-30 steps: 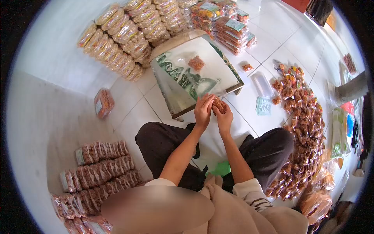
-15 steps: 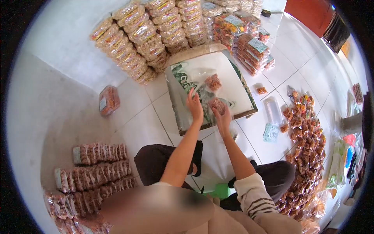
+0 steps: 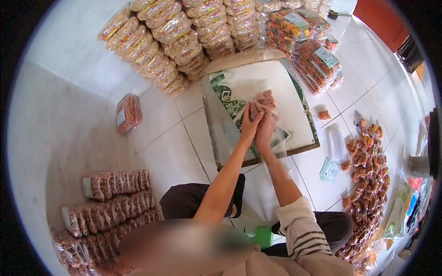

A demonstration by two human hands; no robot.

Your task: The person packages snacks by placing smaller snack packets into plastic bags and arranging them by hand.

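Observation:
Both hands are together over a low white-topped table [image 3: 239, 78] with green lettering. My left hand [image 3: 250, 123] has its fingers closed against the left side of a small clear packet of reddish-brown snack [image 3: 256, 110]. From the right, my right hand [image 3: 265, 131] is wrapped round the same packet, its fingers partly hidden under the plastic. Just beyond the fingertips, touching or nearly touching them, lies another snack packet [image 3: 265, 99]. A clear plastic bag [image 3: 280, 142] hangs loosely along my right wrist toward the table's front edge.
Stacked noodle-like packs [image 3: 170, 32] stand behind the table, beside labelled snack packs [image 3: 317, 64]. Rows of packs [image 3: 115, 184] lie at left, a single pack [image 3: 129, 113] above them. Many small packets [image 3: 368, 184] cover the right floor, near a clear container [image 3: 335, 142] and labels [image 3: 329, 169].
My left hand has moved right and closed on the packet. My right hand has carried it up beside the other packet on the table. The view has shifted too.

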